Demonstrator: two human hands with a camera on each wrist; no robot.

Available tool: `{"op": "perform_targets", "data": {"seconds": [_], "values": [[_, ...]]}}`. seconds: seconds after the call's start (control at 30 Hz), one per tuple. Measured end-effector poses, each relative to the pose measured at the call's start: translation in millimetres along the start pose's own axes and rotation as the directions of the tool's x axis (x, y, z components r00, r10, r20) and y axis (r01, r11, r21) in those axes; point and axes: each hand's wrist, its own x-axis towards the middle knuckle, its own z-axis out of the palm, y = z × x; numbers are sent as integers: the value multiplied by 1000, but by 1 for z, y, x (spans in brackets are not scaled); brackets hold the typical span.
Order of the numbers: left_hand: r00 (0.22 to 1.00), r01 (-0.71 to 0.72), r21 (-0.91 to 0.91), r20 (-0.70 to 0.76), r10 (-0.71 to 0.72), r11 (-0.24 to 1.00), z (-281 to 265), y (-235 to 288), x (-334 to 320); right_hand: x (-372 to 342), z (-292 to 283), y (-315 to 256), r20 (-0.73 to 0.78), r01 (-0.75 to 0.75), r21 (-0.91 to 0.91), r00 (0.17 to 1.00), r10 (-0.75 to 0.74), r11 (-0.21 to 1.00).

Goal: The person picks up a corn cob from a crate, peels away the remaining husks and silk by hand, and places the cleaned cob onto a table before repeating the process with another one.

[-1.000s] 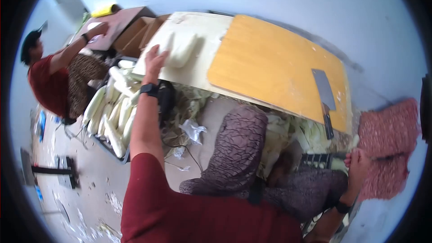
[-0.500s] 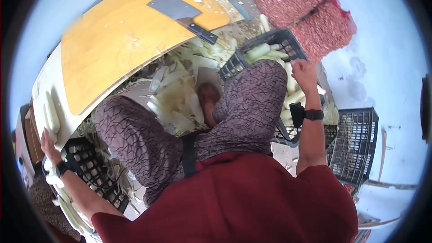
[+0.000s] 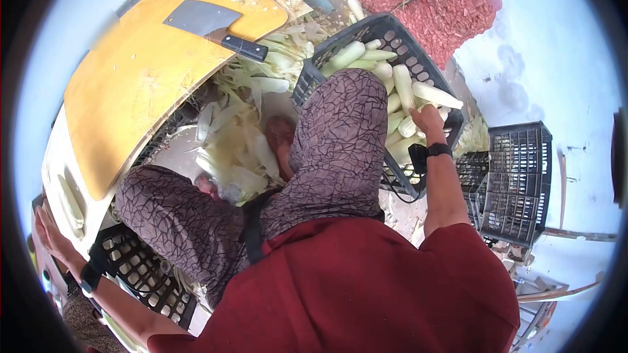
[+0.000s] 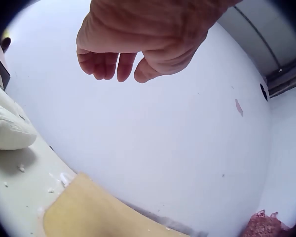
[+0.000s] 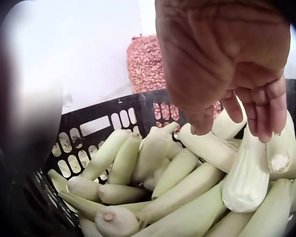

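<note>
In the head view my right hand (image 3: 428, 122) reaches into a black plastic crate (image 5: 138, 101) full of pale green ears of corn in the husk. The right wrist view shows its loosely bent fingers hanging over an ear of corn (image 5: 246, 175), fingertips overlapping its upper end. On the left, my left hand (image 3: 55, 238) is held with its fingers loosely extended and nothing in them. Close by, an ear of corn (image 3: 70, 201) lies on a white board (image 3: 53, 153).
A cleaver (image 3: 199, 18) lies on the yellow cutting board (image 3: 124, 91), its handle over the near edge. Loose husks (image 3: 235, 144) cover the floor between my legs. Red mesh sacks (image 3: 451, 16) lie behind the crate. Black crates stand at right (image 3: 517, 183) and left (image 3: 140, 271).
The head view has swung right and down toward the crate. My right hand has moved down onto the corn there. My left hand has drawn away from the corn on the white board.
</note>
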Motion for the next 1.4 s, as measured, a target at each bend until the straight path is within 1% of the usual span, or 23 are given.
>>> {"op": "perform_targets", "data": {"seconds": [0.03, 0.07, 0.13, 0.2, 0.27, 0.33, 0.4, 0.47, 0.5, 0.6, 0.67, 0.8, 0.87, 0.93, 0.97, 1.0, 1.07, 1.1, 1.17, 1.2, 1.27, 1.33, 1.4], "values": [[996, 82, -179, 53, -74, 980, 8, 18, -5, -4, 1, 0, 7, -52, -8, 999, 52, 999], [996, 80, -179, 57, -70, 981, 14, 35, -10, -6, 0, 1, 12, -104, -16, 994, 104, 994], [983, 57, -298, 184, -1, 953, 24, 59, -17, -1, 7, 5, 26, -152, 3, 988, 152, 988], [970, 9, -331, 233, 73, 944, 39, 71, -16, 0, 9, 3, 45, -148, 8, 988, 147, 989], [950, -38, -371, 275, 149, 928, 52, 84, -17, 4, 14, 3, -2, -145, 2, 989, 145, 989], [890, -36, -475, 385, 245, 879, 64, 100, -23, 5, 11, 5, -115, -197, -34, 975, 192, 980], [891, -29, -439, 396, 222, 898, 70, 134, -45, 12, 15, 20, -161, -209, -42, 966, 200, 977], [837, -104, -439, 447, 317, 893, 77, 147, -55, 11, 18, 32, -164, -283, -88, 950, 266, 955], [837, -103, -439, 446, 316, 892, 80, 159, -62, 4, 16, 32, -105, -265, -72, 961, 257, 962], [805, -1, -414, 540, 246, 910, 91, 182, -73, 2, 28, 30, -89, -340, -30, 937, 337, 940], [740, -83, -480, 557, 376, 873, 104, 184, -72, 3, 28, 30, -61, -349, -13, 935, 348, 937], [659, -47, -580, 594, 461, 814, 121, 212, -90, 5, 28, 45, -140, -298, 141, 938, 317, 944], [616, 28, -581, 651, 444, 813, 129, 220, -95, 7, 30, 53, -157, -349, 188, 912, 379, 918], [600, 123, -605, 677, 427, 786, 133, 233, -105, 9, 30, 62, -150, -329, 325, 908, 391, 887], [580, 161, -625, 686, 439, 764, 135, 237, -107, 32, 45, 86, 66, -365, 567, 914, 401, 739], [558, 200, -644, 695, 455, 738, 137, 241, -110, 18, 30, 78, 122, -367, 715, 903, 412, 594], [575, 210, -657, 682, 452, 724, 139, 249, -118, -1, 33, 92, -132, 52, 891, 980, 147, 450], [545, 215, -642, 704, 455, 736, 140, 250, -119, -13, 21, 83, -138, 61, 890, 981, 138, 452], [501, 230, -620, 737, 454, 750, 144, 254, -124, -37, -17, 67, 73, -105, 979, 981, 183, 176], [505, 232, -622, 734, 454, 748, 145, 254, -126, -42, -34, 64, 68, -101, 979, 981, 181, 178], [448, 255, -609, 763, 466, 752, 149, 255, -130, -51, -65, 57, 288, -294, 920, 956, 62, 261], [452, 269, -628, 752, 480, 730, 151, 264, -140, -66, -90, 24, 241, -237, 946, 970, 6, 221], [411, 242, -629, 756, 510, 739, 153, 273, -151, -81, -116, -17, 15, 26, 978, 981, -192, 208]]}}
